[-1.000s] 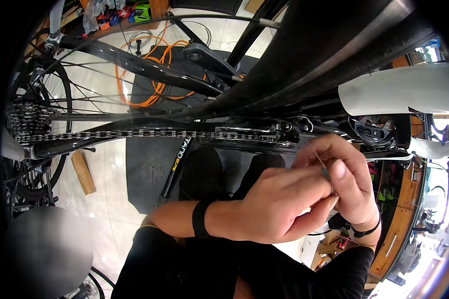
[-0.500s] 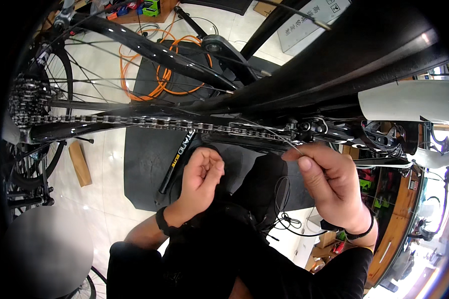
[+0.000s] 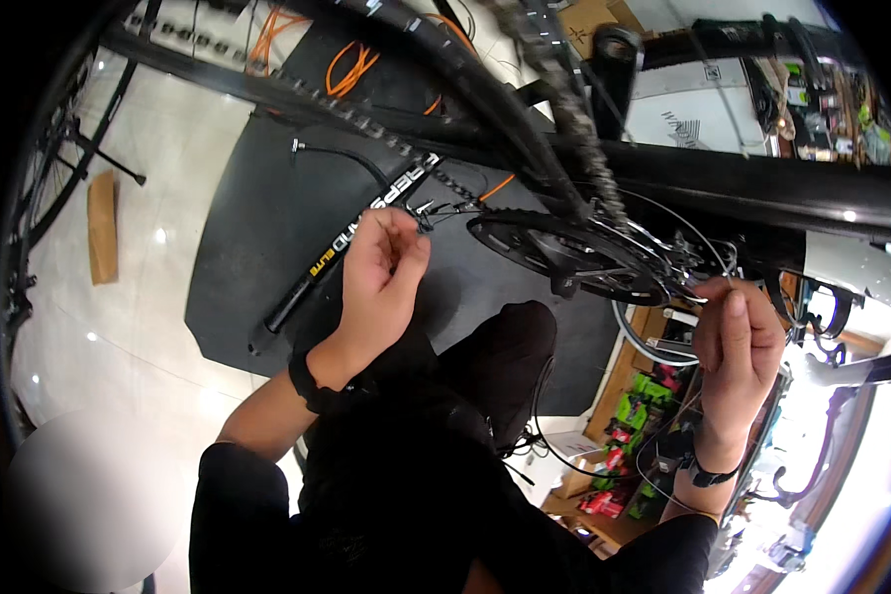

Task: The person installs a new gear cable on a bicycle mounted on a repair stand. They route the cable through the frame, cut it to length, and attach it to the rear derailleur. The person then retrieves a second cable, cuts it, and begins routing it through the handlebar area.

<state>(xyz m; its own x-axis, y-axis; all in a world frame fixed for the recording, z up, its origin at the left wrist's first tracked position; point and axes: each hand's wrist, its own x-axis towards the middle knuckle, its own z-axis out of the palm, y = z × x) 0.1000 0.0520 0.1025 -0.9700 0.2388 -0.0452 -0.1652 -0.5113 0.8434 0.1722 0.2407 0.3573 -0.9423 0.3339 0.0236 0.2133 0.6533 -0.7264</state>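
Observation:
My right hand point(image 3: 738, 332) pinches a thin grey cable point(image 3: 691, 226) between thumb and forefinger, beside the bicycle's front derailleur area. The cable curves up from the fingertips toward the black frame point(image 3: 723, 183). Just left of that hand is the black chainring point(image 3: 554, 252), with the chain point(image 3: 589, 158) running up from it. My left hand point(image 3: 381, 267) is raised left of the chainring, fingers curled and thumb against them. Whether anything small is in it is hidden. Behind its fingertips are the black stand tube point(image 3: 317, 265) and small metal fittings.
A dark mat point(image 3: 238, 247) lies under the bicycle on pale tiles. Orange cable point(image 3: 349, 71) lies at the back, near a white box point(image 3: 698, 119). A brown block point(image 3: 102, 228) is on the floor at left. Shelves with coloured packages point(image 3: 634, 436) stand at right.
The view has shifted, bringing the chainring into sight. My right hand has moved rightward along the bicycle, keeping the cable pinched. My left hand stays raised and curled.

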